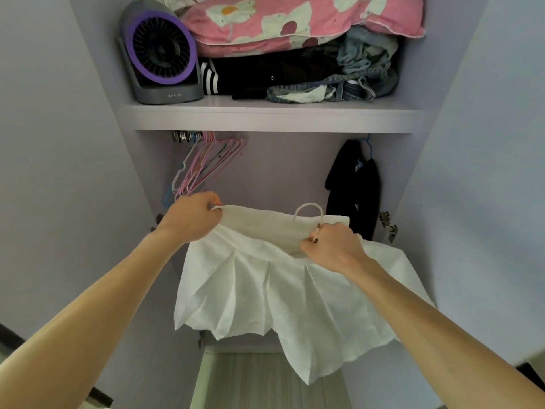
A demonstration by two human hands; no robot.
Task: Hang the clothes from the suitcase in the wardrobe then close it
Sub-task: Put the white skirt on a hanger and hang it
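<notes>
Both arms are stretching forward into the wardrobe (pixel 280 172), forearms bare. The left grip (pixel 191 216) is grasping one end of the waistband of the skirt (pixel 265 290), fingers curled round it. The right grip (pixel 333 246), slightly lower, is pinching the other end by a white hook (pixel 308 208). The skirt is hanging between them, waistband running left to right, hem pointing down. Pink hangers (pixel 206 163) are hanging just above the left grip.
</notes>
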